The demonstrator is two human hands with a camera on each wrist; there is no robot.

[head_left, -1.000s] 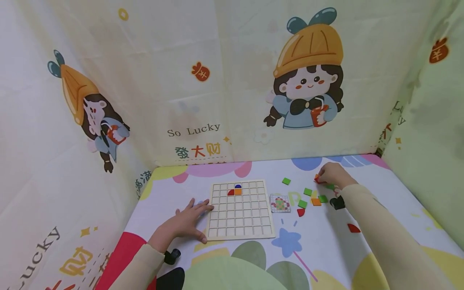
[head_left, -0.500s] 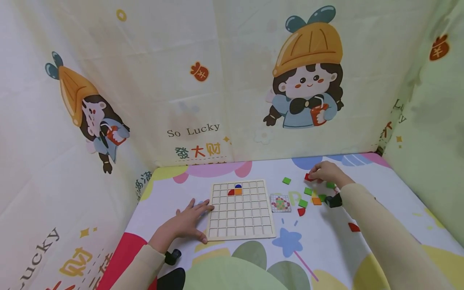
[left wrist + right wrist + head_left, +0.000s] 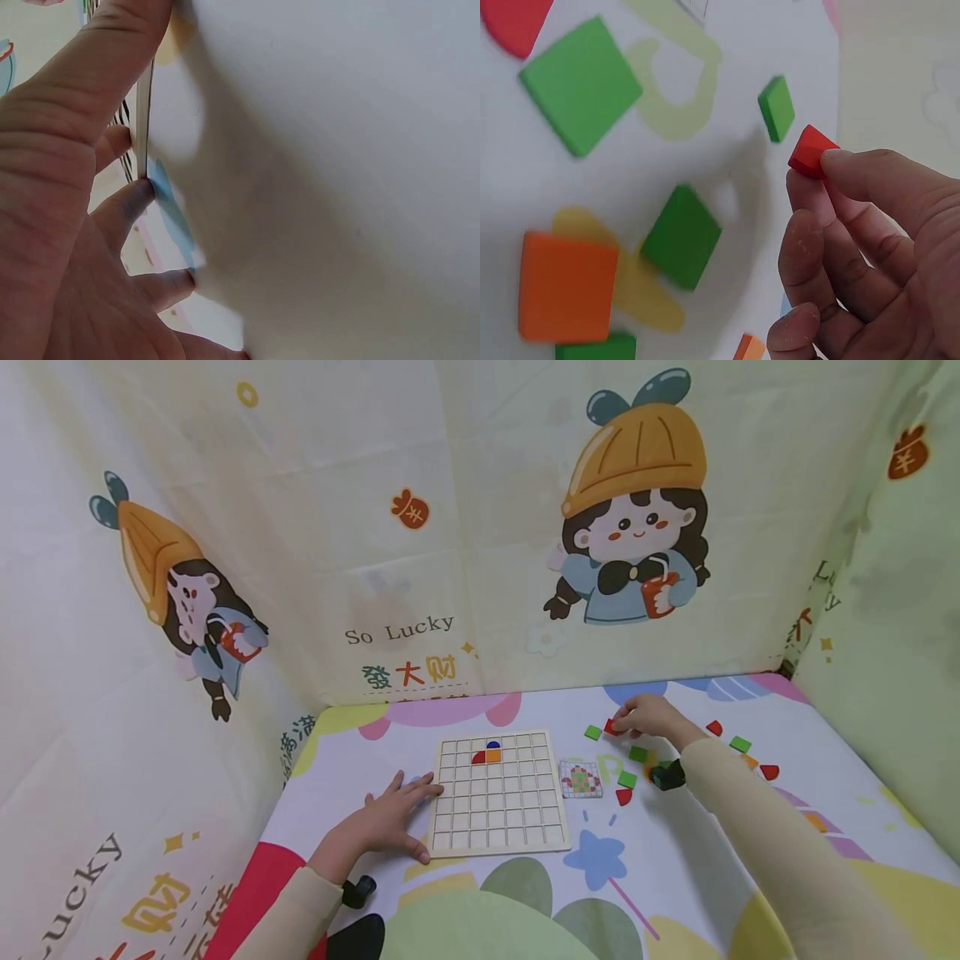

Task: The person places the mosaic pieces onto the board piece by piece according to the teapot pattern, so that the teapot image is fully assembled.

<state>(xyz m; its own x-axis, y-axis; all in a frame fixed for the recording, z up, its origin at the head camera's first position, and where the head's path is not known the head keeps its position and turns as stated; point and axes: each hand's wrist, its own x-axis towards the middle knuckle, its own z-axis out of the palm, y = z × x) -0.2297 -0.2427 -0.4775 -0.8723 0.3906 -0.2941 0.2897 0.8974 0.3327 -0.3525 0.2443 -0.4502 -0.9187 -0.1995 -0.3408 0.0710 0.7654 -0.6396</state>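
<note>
My right hand (image 3: 651, 718) pinches a small red tile (image 3: 810, 154) between thumb and fingertips, over the far right part of the table. A green square tile (image 3: 593, 732) lies just left of it. My left hand (image 3: 382, 818) rests with fingers spread at the left edge of a wooden grid board (image 3: 498, 821); in the left wrist view its thumb and fingers touch the board's side (image 3: 142, 127). In the board's upper cells sit a red quarter-round tile (image 3: 479, 758), an orange square tile (image 3: 492, 756) and a blue half-round tile (image 3: 492, 745).
A printed pattern card (image 3: 581, 779) lies against the board's right side. Several loose tiles are scattered around the right forearm, among them a green square (image 3: 627, 780), a red quarter-round (image 3: 624, 797) and another red one (image 3: 769, 772). A patterned curtain (image 3: 510, 552) stands behind the table.
My right hand has moved left, carrying the red tile away from the loose pieces towards the board. Tiles right of the forearm have come into view. The left hand stays in place.
</note>
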